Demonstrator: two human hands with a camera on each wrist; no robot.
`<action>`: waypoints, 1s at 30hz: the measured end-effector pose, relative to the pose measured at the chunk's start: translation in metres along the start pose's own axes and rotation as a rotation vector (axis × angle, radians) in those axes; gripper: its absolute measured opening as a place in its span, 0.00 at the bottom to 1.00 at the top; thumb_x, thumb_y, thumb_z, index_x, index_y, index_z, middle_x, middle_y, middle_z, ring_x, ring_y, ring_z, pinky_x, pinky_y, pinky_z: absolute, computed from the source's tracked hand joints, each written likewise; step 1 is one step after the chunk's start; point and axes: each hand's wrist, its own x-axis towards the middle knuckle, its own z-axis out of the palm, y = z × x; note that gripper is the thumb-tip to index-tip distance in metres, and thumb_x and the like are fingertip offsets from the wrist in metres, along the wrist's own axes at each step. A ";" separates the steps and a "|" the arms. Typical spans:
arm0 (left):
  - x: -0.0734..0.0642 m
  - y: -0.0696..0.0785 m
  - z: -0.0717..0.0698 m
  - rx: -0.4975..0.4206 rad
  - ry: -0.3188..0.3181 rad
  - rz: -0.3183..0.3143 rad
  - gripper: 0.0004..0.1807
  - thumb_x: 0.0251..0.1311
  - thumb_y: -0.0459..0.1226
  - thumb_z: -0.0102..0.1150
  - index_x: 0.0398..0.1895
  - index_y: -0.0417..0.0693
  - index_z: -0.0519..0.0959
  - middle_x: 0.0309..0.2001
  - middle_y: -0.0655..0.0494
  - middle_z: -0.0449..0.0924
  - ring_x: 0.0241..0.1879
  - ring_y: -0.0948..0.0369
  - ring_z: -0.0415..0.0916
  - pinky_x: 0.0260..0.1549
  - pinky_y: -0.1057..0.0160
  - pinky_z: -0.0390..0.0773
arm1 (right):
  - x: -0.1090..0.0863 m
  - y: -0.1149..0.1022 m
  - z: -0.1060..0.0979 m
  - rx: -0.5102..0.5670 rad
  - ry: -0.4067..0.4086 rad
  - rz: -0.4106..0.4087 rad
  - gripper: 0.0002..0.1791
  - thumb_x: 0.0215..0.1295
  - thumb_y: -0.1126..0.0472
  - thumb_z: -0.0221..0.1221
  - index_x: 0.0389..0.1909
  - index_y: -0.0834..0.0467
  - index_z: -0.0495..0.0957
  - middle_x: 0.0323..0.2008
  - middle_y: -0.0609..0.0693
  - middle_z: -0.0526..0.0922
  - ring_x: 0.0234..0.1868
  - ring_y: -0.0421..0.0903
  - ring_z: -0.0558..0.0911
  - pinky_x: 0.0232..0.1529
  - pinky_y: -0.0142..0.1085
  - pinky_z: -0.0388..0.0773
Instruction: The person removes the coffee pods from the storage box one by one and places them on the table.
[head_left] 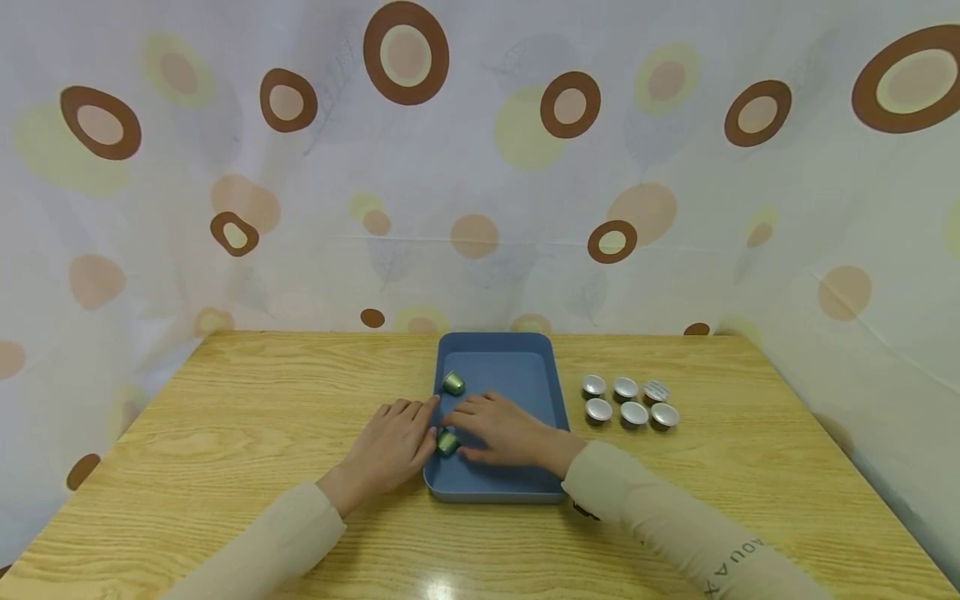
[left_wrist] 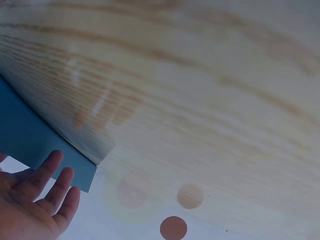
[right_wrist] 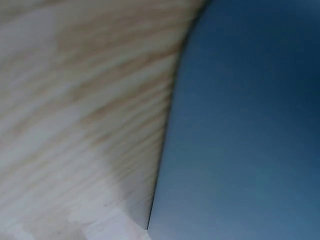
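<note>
A blue rectangular tray (head_left: 495, 497) has two green coffee capsules in it along its left wall: the upper capsule (head_left: 453, 383) lies tilted near the back, the lower capsule (head_left: 447, 442) nearer the front. My left hand (head_left: 395, 442) rests at the tray's left edge, its fingers extended; the left wrist view shows those fingers (left_wrist: 59, 187) beside the tray's outer wall. My right hand (head_left: 502, 429) reaches over the tray from the right, thumb and fingers spread on either side of the lower capsule. Whether they touch it is unclear. The right wrist view shows only tray wall and wood.
To the right of the tray, several silver-lidded capsules (head_left: 633, 414) stand on the wooden table (head_left: 262, 400) in two rows. A patterned curtain (head_left: 480, 283) hangs behind the table's back edge.
</note>
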 end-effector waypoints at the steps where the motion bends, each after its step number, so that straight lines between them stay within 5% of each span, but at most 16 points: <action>1: 0.000 0.000 0.000 0.000 -0.001 0.000 0.25 0.67 0.45 0.38 0.63 0.43 0.65 0.52 0.51 0.76 0.51 0.54 0.72 0.48 0.54 0.72 | 0.000 0.000 0.000 -0.002 -0.002 0.001 0.23 0.60 0.49 0.58 0.55 0.51 0.72 0.49 0.45 0.78 0.52 0.42 0.75 0.53 0.43 0.71; 30: 0.001 0.001 -0.001 -0.005 -0.003 -0.002 0.25 0.67 0.44 0.40 0.63 0.42 0.66 0.51 0.50 0.77 0.50 0.53 0.73 0.47 0.54 0.72 | -0.001 0.001 0.004 0.010 -0.024 0.033 0.23 0.57 0.44 0.58 0.51 0.51 0.73 0.46 0.42 0.78 0.49 0.41 0.74 0.54 0.42 0.70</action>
